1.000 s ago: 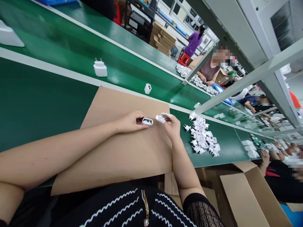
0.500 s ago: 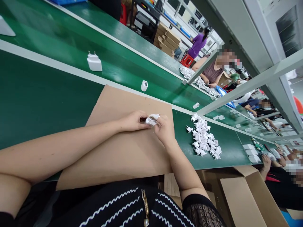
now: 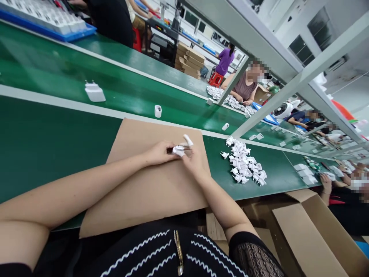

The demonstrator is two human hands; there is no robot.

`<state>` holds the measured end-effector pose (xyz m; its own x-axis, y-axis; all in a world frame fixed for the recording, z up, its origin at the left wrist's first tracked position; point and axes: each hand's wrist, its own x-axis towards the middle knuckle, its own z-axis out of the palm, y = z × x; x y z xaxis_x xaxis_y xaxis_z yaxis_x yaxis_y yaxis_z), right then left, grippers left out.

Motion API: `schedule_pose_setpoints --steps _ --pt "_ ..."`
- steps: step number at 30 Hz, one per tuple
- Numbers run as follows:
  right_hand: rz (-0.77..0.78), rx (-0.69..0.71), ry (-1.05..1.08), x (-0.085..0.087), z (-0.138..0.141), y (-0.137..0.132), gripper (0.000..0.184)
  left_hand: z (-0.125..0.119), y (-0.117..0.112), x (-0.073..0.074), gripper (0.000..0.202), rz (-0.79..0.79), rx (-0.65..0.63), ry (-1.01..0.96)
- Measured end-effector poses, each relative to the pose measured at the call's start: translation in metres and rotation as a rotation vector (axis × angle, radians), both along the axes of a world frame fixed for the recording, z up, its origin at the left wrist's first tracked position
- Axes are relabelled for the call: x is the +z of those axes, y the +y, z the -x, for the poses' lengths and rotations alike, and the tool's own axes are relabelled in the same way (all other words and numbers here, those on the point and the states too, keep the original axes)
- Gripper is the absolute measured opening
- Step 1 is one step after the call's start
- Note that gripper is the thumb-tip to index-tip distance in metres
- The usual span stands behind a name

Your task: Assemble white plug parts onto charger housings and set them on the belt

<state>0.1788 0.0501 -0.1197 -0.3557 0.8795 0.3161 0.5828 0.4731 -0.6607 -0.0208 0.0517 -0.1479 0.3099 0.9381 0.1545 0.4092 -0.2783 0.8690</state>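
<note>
The left hand (image 3: pixel 158 152) and the right hand (image 3: pixel 195 161) meet fingertip to fingertip over the middle of a cardboard sheet (image 3: pixel 150 192), both pinched on one small white charger part (image 3: pixel 178 151) that sits between them just above the sheet; how the part is turned is too small to tell. One raised finger of the right hand wears a white finger cot (image 3: pixel 188 140). The sheet lies on the green belt (image 3: pixel 57 134). At 3 o'clock from the hands, well apart, lies a pile of white plug pieces (image 3: pixel 245 165). At 11 o'clock stands a small white housing (image 3: pixel 158 111), and farther out at 10 o'clock a white charger (image 3: pixel 94 92) rests prongs up. At 5 o'clock an open cardboard box (image 3: pixel 305 238) sits below the belt edge. At 1 o'clock a seated co-worker (image 3: pixel 243 86) handles white parts
</note>
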Motion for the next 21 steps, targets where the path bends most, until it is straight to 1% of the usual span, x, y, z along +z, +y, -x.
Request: schedule_pose_setpoints --steps 2,3,4,6,8,9,10,11,13,16,18,20,21 --pt "-0.053 -0.056 0.075 0.001 -0.020 0.002 0.073 -0.001 0.014 0.004 0.045 0.049 0.016 0.017" --pt "-0.095 -0.115 0.066 0.003 -0.034 0.004 0.071 0.000 0.025 0.007 0.045 0.061 0.047 0.024" --pt "-0.137 -0.202 0.016 0.006 -0.049 0.005 0.065 0.001 0.038 0.010 0.046 0.059 0.103 0.045" --pt "-0.154 -0.433 -0.184 0.011 -0.082 0.007 0.054 0.004 0.070 0.018 0.046 0.013 0.258 0.155" --pt "-0.079 -0.691 -0.401 0.011 -0.112 0.008 0.052 0.008 0.103 0.025 0.043 -0.050 0.402 0.316" --pt "-0.024 -0.789 -0.491 0.010 -0.123 0.008 0.050 0.011 0.117 0.029 0.042 -0.071 0.449 0.378" --pt "0.023 -0.855 -0.559 0.007 -0.133 0.008 0.048 0.013 0.130 0.032 0.043 -0.085 0.481 0.416" --pt "0.053 -0.890 -0.605 0.003 -0.141 0.008 0.044 0.015 0.140 0.034 0.045 -0.092 0.504 0.442" --pt "0.045 -0.907 -0.632 -0.004 -0.153 0.009 0.039 0.018 0.153 0.035 0.049 -0.089 0.544 0.495" --pt "-0.024 -0.882 -0.583 -0.012 -0.163 0.013 0.043 0.029 0.158 0.031 0.057 -0.109 0.583 0.590" --pt "-0.030 -0.863 -0.530 -0.013 -0.165 0.017 0.045 0.044 0.157 0.025 0.068 -0.197 0.626 0.578" --pt "-0.025 -0.842 -0.486 -0.012 -0.164 0.020 0.046 0.069 0.157 0.020 0.079 -0.269 0.672 0.508" --pt "-0.026 -0.829 -0.471 -0.011 -0.163 0.021 0.046 0.084 0.157 0.017 0.084 -0.266 0.650 0.465"
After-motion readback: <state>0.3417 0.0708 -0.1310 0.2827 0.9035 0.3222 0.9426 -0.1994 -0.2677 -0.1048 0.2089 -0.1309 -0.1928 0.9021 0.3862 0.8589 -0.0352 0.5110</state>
